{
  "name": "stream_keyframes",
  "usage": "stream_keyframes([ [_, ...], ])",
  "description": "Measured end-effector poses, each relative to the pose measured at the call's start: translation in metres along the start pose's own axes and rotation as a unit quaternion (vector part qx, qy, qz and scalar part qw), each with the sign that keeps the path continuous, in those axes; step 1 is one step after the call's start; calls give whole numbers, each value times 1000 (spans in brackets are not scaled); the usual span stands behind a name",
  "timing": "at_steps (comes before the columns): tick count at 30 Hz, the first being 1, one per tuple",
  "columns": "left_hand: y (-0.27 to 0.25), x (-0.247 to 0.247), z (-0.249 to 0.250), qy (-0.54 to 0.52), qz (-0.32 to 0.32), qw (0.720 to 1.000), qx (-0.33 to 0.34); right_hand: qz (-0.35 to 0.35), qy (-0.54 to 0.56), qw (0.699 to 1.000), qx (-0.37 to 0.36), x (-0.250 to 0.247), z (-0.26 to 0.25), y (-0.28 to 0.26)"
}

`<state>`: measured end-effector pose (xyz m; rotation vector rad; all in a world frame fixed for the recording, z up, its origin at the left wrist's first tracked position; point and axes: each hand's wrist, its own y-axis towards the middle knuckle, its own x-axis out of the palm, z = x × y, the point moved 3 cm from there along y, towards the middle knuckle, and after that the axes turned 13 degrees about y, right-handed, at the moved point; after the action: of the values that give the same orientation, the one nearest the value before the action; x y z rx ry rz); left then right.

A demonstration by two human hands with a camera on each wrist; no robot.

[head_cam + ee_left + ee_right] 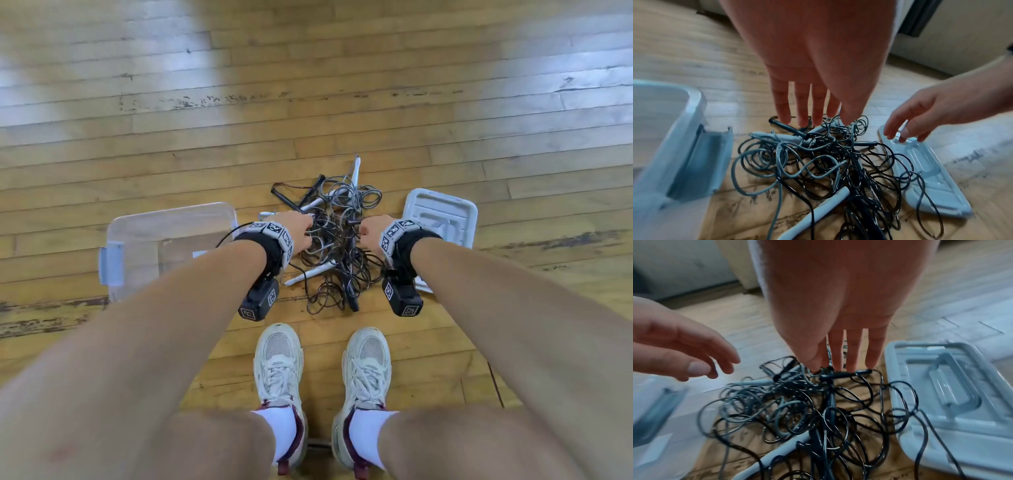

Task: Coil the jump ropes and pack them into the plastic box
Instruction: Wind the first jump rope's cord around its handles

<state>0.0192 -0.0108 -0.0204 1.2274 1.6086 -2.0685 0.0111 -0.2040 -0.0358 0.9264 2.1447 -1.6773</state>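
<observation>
A tangled heap of jump ropes (337,240) lies on the wooden floor, grey and black cords with white and black handles (830,204). Left of the heap stands the clear plastic box (164,246), lidless. My left hand (296,229) hovers over the heap's left side, fingers (803,105) straight and pointing down, holding nothing. My right hand (373,231) hangs over the heap's right side, fingers (853,350) straight and just above a black handle (844,375). The same jump ropes (797,405) fill the lower middle of the right wrist view.
The box's white lid (442,226) lies upside up on the floor right of the heap, some cord loops draped over its edge (906,402). My two shoes (279,363) stand just behind the ropes. Worn floorboards stretch ahead.
</observation>
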Motion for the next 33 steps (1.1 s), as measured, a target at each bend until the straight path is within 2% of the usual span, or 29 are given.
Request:
stream_keyframes([
  [3, 16, 11, -4, -10, 1, 1000, -17, 45, 25, 998, 21, 13, 20, 24],
  [6, 29, 33, -5, -8, -13, 1000, -8, -10, -7, 999, 44, 32, 26, 43],
  [11, 42, 63, -11, -7, -16, 1000, -6, 29, 25, 999, 19, 43, 31, 70],
  [15, 51, 71, -6, 16, -23, 999, 15, -43, 48, 997, 30, 42, 21, 88],
  [18, 59, 66, 1, 40, -8, 999, 36, -54, 23, 997, 59, 44, 19, 93],
  [24, 68, 50, 16, 65, 22, 997, 45, -13, -79, 996, 28, 49, 10, 84],
  [28, 68, 38, 20, 14, 19, 999, 46, 56, 33, 997, -30, 26, -3, 73],
  [33, 58, 7, 13, -127, 30, 991, -27, 125, 167, 973, -101, -15, -39, 46],
])
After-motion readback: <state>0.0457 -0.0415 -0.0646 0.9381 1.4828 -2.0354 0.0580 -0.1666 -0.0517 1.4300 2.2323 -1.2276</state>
